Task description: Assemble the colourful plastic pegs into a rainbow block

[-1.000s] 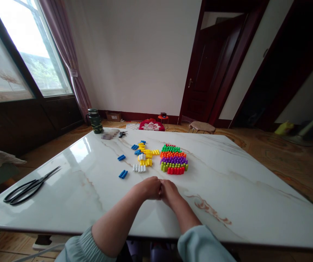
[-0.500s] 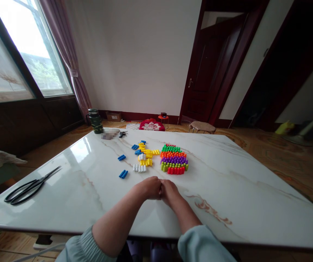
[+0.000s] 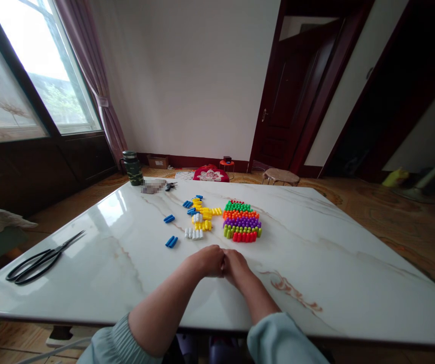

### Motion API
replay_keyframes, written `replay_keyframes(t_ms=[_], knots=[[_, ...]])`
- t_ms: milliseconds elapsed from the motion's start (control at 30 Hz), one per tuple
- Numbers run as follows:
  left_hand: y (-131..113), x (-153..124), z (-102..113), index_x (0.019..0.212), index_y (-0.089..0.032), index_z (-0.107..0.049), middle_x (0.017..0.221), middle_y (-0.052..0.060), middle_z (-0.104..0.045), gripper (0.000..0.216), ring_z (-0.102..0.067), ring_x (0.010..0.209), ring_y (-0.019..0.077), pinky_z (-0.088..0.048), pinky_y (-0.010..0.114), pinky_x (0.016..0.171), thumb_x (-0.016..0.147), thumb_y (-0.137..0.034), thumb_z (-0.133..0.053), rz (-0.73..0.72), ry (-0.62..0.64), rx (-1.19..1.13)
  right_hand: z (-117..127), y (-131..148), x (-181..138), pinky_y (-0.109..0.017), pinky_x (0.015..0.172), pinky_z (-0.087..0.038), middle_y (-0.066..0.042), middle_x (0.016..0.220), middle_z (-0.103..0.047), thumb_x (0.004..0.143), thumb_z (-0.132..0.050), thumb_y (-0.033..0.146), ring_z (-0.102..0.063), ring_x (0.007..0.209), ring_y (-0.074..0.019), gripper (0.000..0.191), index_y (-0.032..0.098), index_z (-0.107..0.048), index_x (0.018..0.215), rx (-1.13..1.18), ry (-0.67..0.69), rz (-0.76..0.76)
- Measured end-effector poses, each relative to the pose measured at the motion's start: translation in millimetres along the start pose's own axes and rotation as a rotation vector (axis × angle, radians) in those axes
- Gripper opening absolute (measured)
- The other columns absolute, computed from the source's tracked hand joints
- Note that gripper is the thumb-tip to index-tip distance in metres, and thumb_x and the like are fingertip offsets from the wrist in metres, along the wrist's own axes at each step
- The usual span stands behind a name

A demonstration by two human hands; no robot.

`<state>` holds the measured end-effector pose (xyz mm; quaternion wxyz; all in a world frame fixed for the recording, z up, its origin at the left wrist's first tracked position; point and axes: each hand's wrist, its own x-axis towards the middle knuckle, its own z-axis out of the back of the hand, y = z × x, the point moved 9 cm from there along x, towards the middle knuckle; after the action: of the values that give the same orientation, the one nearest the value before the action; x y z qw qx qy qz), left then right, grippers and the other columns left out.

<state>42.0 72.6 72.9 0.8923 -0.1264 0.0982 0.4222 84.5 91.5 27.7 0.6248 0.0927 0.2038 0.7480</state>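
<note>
My left hand (image 3: 213,260) and my right hand (image 3: 235,265) rest together on the white marbled table (image 3: 339,263), closed, with their knuckles touching. Nothing shows in either of them; the fingertips are turned away from view. Just beyond stands a tight block of small plastic pegs in coloured rows: red pegs (image 3: 245,237) in front, then olive pegs (image 3: 228,231), purple pegs (image 3: 242,222), orange pegs (image 3: 241,215) and green pegs (image 3: 237,206). To its left lie white pegs (image 3: 194,234), yellow pegs (image 3: 204,226) and scattered blue pegs (image 3: 171,241).
Large black-handled scissors (image 3: 45,259) lie at the table's left. Near the far left corner are a camouflage flask (image 3: 132,169), a blurred-out item (image 3: 153,186) and small dark pliers (image 3: 171,186). A round stool (image 3: 281,176) stands beyond the far edge.
</note>
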Motion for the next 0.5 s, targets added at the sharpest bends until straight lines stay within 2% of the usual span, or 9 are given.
replay_keyframes(t_ms=[300, 500], knots=[[-2.0, -1.2, -0.1, 0.084, -0.016, -0.073, 0.095, 0.011, -0.072, 0.015, -0.067, 0.086, 0.0245, -0.052, 0.030, 0.077, 0.071, -0.020, -0.067, -0.008, 0.021, -0.001, -0.9, -0.6, 0.6, -0.024, 0.060, -0.032, -0.002, 0.080, -0.072, 0.061, -0.072, 0.016, -0.063, 0.077, -0.0187, 0.019, 0.020, -0.070, 0.079, 0.023, -0.005, 0.009], [-2.4, -1.6, -0.7, 0.088, -0.015, -0.074, 0.098, 0.012, -0.072, 0.018, -0.067, 0.087, 0.0240, -0.051, 0.029, 0.078, 0.073, -0.021, -0.065, -0.003, 0.035, 0.015, -2.2, -1.6, 1.2, -0.024, 0.061, -0.033, -0.002, 0.081, -0.072, 0.063, -0.070, 0.015, -0.063, 0.078, -0.0184, 0.020, 0.020, -0.072, 0.082, 0.007, 0.000, 0.006]])
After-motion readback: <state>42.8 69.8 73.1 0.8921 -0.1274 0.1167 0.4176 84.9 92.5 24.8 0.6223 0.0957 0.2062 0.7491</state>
